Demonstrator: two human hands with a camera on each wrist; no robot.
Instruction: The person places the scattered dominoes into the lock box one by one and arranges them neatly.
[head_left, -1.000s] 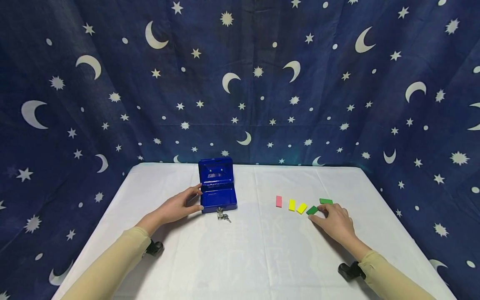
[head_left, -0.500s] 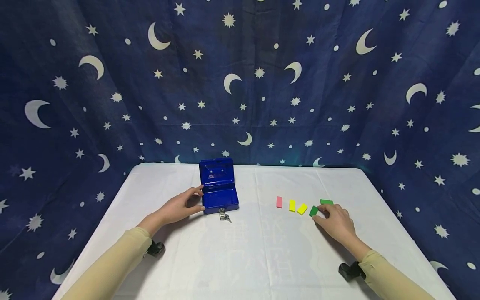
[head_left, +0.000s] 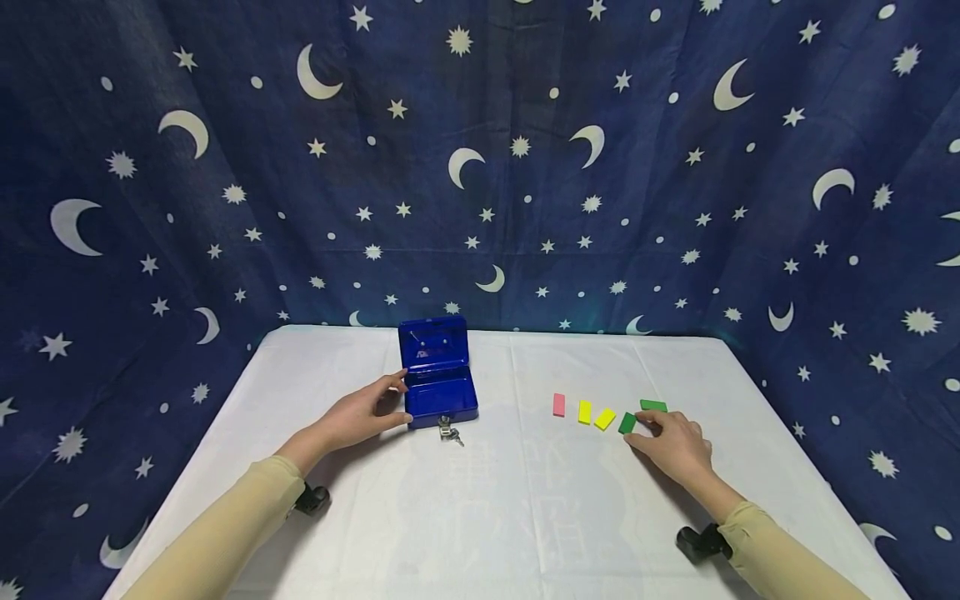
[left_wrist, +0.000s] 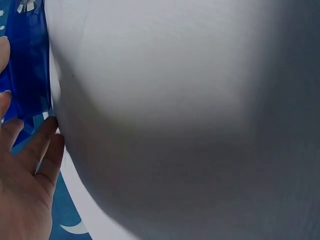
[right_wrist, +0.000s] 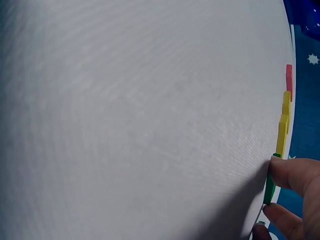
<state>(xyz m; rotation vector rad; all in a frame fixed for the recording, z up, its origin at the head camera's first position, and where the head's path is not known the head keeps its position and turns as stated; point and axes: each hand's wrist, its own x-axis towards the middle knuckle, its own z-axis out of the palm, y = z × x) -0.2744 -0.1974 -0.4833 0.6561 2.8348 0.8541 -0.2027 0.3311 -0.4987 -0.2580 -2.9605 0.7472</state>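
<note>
Two forearms in pale yellow sleeves (head_left: 232,517) (head_left: 787,550) are stretching over a white-covered counter (head_left: 487,533), and what a backdrop: a navy curtain (head_left: 420,167) is rising well beyond the left hand (head_left: 360,415) and the right hand (head_left: 675,446) alike, pale moons and stars scattering across it. Faint creases are running through the white covering between the hands.

Now the poses! The left hand is resting against the near side of a blue box (head_left: 442,396), fingers loosely spread and gripping nothing; its thumb is meeting the front corner while a fingertip is touching farther back. The lid (head_left: 432,343) is standing open, and a padlock (head_left: 445,425) with keys (head_left: 455,436) is sitting just right of that thumb.

Over to the right hand: thumb and forefinger are pinching a dark green block (head_left: 627,423) between them, only slightly apart. Another green block (head_left: 652,406) is lying just beyond those fingers; two yellow blocks (head_left: 585,412) (head_left: 604,419), then a pink block (head_left: 558,405), are lying to that hand's left.
</note>
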